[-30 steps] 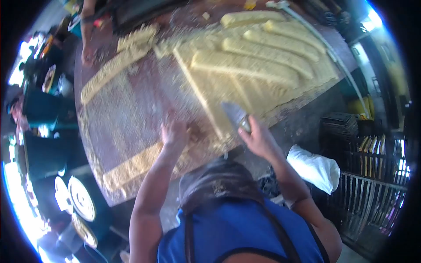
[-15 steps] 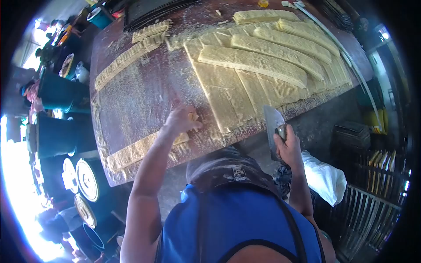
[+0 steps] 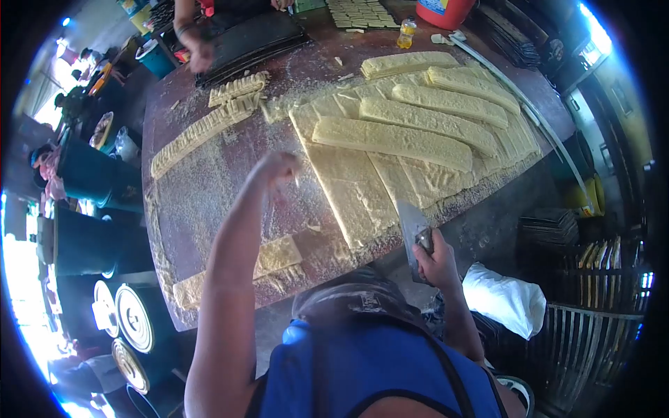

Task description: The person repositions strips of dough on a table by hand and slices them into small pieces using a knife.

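Note:
My right hand [image 3: 439,259] grips the dark handle of a broad-bladed dough scraper [image 3: 412,221], held at the table's near edge beside the dough. My left hand [image 3: 279,169], smeared by motion, hovers over the floury tabletop left of the dough sheets, fingers curled; a pale bit shows at the fingertips, too blurred to name. Flat stacked dough sheets [image 3: 348,195], cut into wide strips, lie between my hands. Several long dough strips [image 3: 394,143] rest on top of them. Near the front edge lies a flat dough strip [image 3: 279,255].
A row of cut dough pieces [image 3: 202,137] lies at the left. Dark trays [image 3: 258,45] sit at the back, with a co-worker's hand [image 3: 201,57] beside them. A small bottle [image 3: 406,33], a red bucket [image 3: 446,12] and a long pale rod [image 3: 516,90] are at the far right.
My left hand has moved up and away from the near edge. The scraper has shifted slightly left and down in view. The view has tilted up, bringing a co-worker's arms into sight.

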{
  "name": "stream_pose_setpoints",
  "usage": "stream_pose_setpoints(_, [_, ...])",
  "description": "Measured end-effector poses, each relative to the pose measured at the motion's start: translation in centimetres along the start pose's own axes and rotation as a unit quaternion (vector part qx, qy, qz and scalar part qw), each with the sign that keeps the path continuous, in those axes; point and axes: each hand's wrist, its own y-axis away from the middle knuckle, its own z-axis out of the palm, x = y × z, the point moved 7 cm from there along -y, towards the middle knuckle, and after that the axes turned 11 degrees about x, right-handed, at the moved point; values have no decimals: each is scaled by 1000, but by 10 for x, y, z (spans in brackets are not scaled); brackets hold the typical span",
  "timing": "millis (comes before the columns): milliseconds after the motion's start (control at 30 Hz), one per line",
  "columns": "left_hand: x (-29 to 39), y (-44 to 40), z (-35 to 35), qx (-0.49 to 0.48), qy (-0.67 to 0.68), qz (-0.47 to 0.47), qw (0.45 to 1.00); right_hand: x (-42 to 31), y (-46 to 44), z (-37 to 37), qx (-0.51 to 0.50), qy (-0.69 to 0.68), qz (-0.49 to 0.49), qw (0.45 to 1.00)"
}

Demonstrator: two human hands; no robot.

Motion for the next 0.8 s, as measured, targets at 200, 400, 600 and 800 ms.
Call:
stream_pose_setpoints(200, [149, -95, -55, 265, 104, 133, 949, -9, -1, 25, -33, 26, -18, 999])
stream_pose_setpoints(400, [126, -39, -61, 255, -40, 273, 927, -35, 8, 87, -29, 129, -214, 968])
stream_pose_setpoints(600, [-18, 55, -49, 99, -125, 119, 980, -84, 9, 181, -94, 155, -159, 970])
stream_pose_setpoints(800, [-94, 138, -35, -32, -172, 161, 971, -103, 13, 232, -43, 249, -155, 955])
